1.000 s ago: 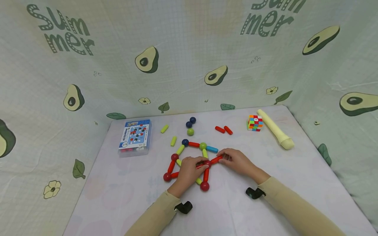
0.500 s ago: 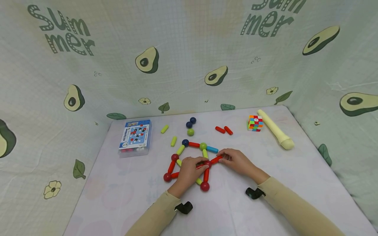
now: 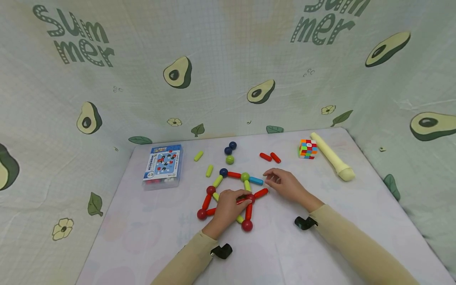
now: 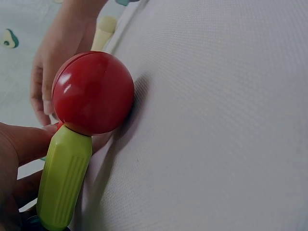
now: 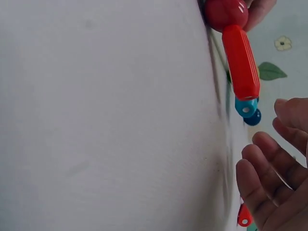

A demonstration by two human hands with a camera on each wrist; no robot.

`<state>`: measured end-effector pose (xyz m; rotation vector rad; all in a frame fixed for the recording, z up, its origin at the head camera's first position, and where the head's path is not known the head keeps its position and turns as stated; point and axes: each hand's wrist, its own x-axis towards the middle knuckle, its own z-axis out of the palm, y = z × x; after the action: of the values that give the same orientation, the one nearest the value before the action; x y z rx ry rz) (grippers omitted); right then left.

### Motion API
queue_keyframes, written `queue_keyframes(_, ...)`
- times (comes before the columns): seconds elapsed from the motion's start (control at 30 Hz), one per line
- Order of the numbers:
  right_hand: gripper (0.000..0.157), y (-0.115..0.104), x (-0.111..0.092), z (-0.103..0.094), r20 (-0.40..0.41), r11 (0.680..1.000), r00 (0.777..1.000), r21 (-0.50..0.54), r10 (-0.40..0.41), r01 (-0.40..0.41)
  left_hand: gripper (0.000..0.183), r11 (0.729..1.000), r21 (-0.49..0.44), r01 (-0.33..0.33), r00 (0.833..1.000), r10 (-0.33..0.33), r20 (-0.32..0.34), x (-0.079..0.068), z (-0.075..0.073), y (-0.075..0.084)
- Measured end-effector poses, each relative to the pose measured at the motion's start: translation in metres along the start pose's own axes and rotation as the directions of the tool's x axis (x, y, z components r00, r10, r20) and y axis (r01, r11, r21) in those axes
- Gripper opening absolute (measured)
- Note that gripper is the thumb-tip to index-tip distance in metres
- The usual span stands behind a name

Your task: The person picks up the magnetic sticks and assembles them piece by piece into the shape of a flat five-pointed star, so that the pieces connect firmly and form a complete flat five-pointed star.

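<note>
My left hand (image 3: 227, 208) pinches a red magnetic rod (image 3: 240, 201) beside a red ball (image 3: 251, 198) in the rod-and-ball structure on the table. Its palm and fingers hide part of the structure's middle. From that ball another red rod (image 3: 261, 193) sticks out to the right, its end free, also seen large in the right wrist view. My right hand (image 3: 286, 185) is apart from it, fingers loosely bent with nothing between them, close to the end of a blue rod (image 3: 256, 181). That rod joins a green ball (image 3: 245, 176). A red ball (image 4: 94, 94) and green rod (image 4: 64, 178) fill the left wrist view.
Behind the structure lie loose green rods (image 3: 209, 170), dark blue balls (image 3: 228, 151), a green ball (image 3: 230, 159) and two red rods (image 3: 265, 156). A clear box (image 3: 162, 166) stands back left; a puzzle cube (image 3: 308, 149) and pale yellow stick (image 3: 331, 156) lie back right.
My right hand has let go of the red rod pointing right and moved slightly up and away. My left hand and the structure have stayed put.
</note>
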<state>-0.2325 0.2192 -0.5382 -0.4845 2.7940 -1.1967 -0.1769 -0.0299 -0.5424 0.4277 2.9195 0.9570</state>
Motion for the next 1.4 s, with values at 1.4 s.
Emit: queue_keyframes(1.4, 0.044, -0.061, 0.148, 0.033, 0.362, 0.937, 0.928, -0.284, -0.092, 0.204, 0.031, 1.0, -0.003, -0.031, 0.999, 0.031, -0.019, 0.001, -0.001, 0.001)
